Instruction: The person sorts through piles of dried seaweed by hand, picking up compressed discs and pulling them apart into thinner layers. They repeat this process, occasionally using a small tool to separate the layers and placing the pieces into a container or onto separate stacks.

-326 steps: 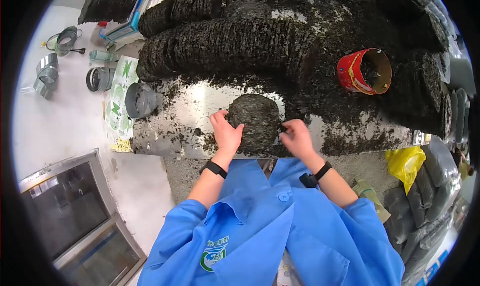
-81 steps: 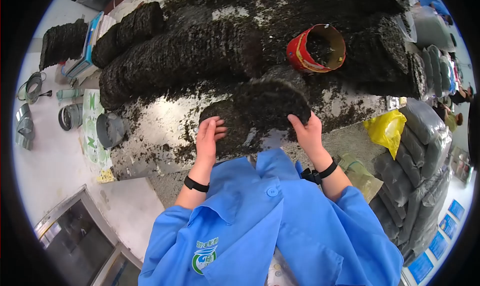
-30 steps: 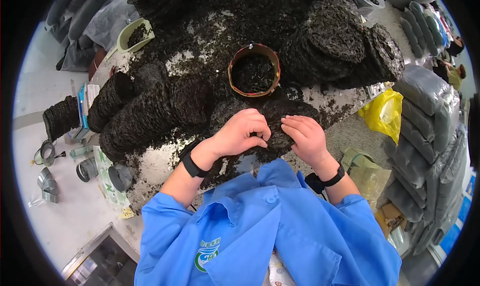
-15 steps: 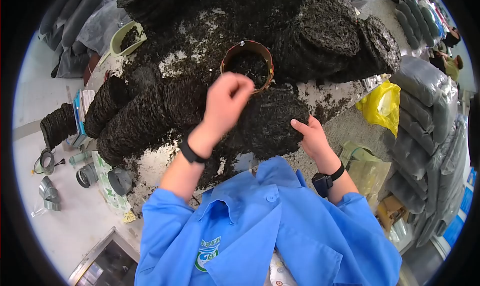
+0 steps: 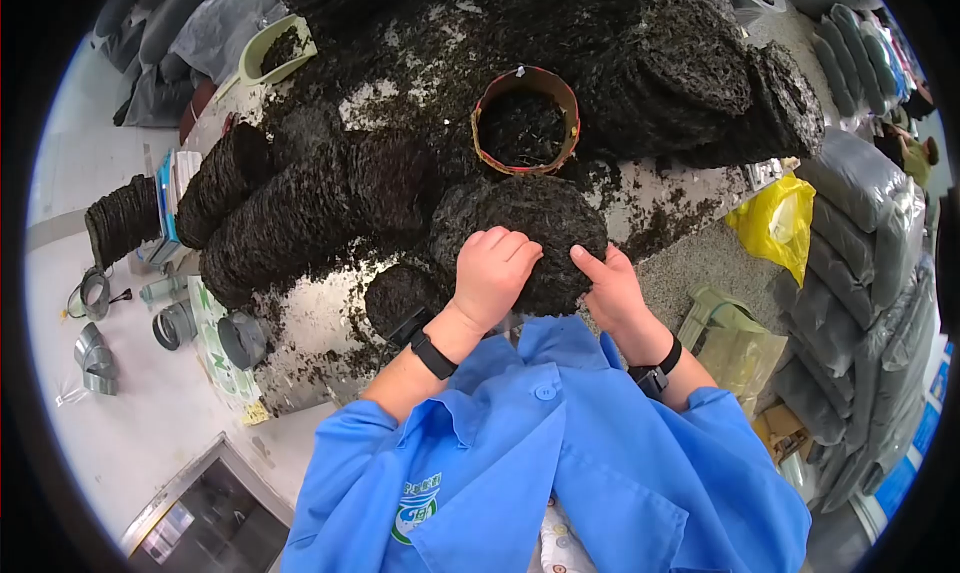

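A round, dark, fibrous sheet (image 5: 540, 208) lies in front of the blue jacket. My right hand (image 5: 612, 291) grips its right edge, the thumb on top and the fingers mostly hidden at the rim. On its lower left part rests my left hand (image 5: 496, 276), fingers curled and pressed together; what they pinch, if anything, is too small to make out. Just beyond the sheet stands a reddish-brown ring (image 5: 573, 123) with dark flakes inside. A small dark round piece (image 5: 398, 298) is left of my left wrist.
Long stacks of dark round sheets (image 5: 290, 213) lie at the left, and thick rolls (image 5: 690, 53) at the upper right. A pale green scoop (image 5: 262, 53) holds dark flakes. A yellow bag (image 5: 780, 218) hangs by the table's right side. Filled grey bags (image 5: 860, 203) are piled beyond.
My left hand has come down from near the ring onto the dark sheet. The view has shifted slightly, and the small dark piece now shows beside my left wrist.
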{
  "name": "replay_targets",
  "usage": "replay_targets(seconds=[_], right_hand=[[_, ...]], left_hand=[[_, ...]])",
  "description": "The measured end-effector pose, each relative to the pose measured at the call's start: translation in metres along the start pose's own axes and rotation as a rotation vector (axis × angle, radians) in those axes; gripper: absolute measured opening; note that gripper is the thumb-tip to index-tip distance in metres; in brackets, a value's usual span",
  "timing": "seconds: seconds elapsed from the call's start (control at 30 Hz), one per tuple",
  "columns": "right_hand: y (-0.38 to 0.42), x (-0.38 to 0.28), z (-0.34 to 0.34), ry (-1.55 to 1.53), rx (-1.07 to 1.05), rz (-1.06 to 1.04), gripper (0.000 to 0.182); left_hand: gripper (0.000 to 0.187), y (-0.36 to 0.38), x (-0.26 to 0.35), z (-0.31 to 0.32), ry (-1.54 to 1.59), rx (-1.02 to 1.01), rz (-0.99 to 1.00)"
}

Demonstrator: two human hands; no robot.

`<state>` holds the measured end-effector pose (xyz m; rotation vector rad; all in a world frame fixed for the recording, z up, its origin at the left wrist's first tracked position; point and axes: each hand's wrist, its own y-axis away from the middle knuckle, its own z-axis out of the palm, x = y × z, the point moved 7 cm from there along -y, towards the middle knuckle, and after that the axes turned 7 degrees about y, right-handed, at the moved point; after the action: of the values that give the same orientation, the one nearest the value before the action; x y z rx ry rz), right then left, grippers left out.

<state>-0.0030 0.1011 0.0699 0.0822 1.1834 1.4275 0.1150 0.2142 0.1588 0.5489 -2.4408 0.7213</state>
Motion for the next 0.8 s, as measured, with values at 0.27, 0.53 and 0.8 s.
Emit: replay_targets(seconds=[0.27, 0.53, 0.8], right_hand=[[-0.003, -0.008, -0.005, 0.083, 0.006, -0.105, 0.031], [-0.001, -0.007, -0.021, 0.108, 0.150, 0.004, 0.056], [-0.030, 0.024, 0.013, 0.215, 0.159, 0.123, 0.047]], left_hand=[[0.007, -0.002, -0.049, 0.012, 0.691, -0.118, -0.522], [0.012, -0.082, -0.113, -0.030, 0.076, 0.170, -0.375], [0.016, 0.193, -0.166, -0.087, 0.123, 0.452, -0.838]])
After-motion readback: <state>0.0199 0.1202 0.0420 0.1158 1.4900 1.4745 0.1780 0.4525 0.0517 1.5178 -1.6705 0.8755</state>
